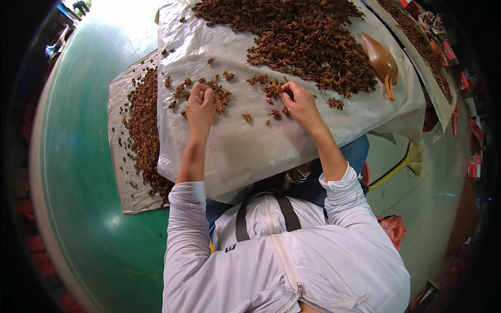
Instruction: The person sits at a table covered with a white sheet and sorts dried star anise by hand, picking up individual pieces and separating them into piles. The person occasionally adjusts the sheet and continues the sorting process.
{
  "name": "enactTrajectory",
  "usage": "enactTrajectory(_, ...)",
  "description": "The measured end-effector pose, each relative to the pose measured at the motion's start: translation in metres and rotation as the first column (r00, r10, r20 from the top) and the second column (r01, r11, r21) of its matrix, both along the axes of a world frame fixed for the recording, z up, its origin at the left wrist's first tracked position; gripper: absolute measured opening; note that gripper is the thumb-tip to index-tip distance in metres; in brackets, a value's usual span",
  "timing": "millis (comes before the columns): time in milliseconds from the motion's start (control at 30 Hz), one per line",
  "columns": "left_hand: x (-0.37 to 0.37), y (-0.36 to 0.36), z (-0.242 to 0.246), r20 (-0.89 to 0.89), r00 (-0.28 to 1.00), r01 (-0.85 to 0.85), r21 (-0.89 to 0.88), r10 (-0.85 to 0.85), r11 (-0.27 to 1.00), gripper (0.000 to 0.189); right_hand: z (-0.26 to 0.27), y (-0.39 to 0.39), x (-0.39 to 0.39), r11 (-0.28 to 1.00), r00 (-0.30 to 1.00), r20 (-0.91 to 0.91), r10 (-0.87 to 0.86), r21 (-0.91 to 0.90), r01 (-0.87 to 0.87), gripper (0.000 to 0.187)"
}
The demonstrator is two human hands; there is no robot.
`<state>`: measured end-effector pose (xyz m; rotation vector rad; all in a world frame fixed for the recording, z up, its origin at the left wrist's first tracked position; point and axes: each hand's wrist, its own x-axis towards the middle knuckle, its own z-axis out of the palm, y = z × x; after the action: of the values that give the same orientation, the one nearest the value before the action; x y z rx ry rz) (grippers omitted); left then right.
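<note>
Both my hands are over a table covered with translucent plastic sheeting (250,156). My left hand (200,103) is bent over a small cluster of star anise (222,98), its fingers curled in; whether a piece is between them cannot be seen. At the fingertips of my right hand (300,102), a star anise pod (273,87) is pinched between thumb and forefinger. A few loose pods (246,117) lie on the sheet between the hands and nearer to me. Beyond them spreads a large heap of dried star anise (313,43).
A glossy brown plastic scoop (379,58) rests right of the heap. On the green floor (74,156) at left, another sheet carries a reddish-brown pile (146,129). At right are a broom (413,158), a red plastic bag (392,229) and a second covered surface with star anise (422,43).
</note>
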<state>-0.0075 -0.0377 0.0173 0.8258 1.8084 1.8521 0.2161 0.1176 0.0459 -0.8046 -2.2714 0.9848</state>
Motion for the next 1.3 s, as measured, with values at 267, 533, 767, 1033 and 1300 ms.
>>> enactTrajectory(267,-0.002,-0.024,0.064,-0.737,0.609,0.003,-0.369,-0.294,0.929,0.035,-0.007,-0.016,-0.001,0.994,0.998,-0.032,-0.045,0.101,0.048,0.015)
enactTrajectory(533,0.087,-0.044,0.031,0.095,0.912,0.41,-0.174,-0.4,0.895,0.03,0.011,-0.083,-0.008,0.935,0.927,-0.226,0.299,-0.124,-0.332,0.019)
enactTrajectory(767,0.095,-0.029,0.032,0.667,0.66,0.163,0.32,-0.344,0.933,0.02,0.036,-0.086,0.011,0.525,0.809,-0.54,0.23,-0.632,-0.571,0.01)
enactTrajectory(1033,0.019,0.02,0.008,-0.874,0.481,-0.199,-0.188,-0.071,0.962,0.038,0.038,-0.025,0.032,0.885,0.885,0.198,0.421,0.126,-0.449,0.016)
enactTrajectory(1300,0.048,0.073,0.001,-0.783,0.472,-0.137,-0.52,-0.406,0.843,0.033,-0.019,0.065,-0.031,0.95,0.942,0.277,-0.188,0.294,0.103,0.02)
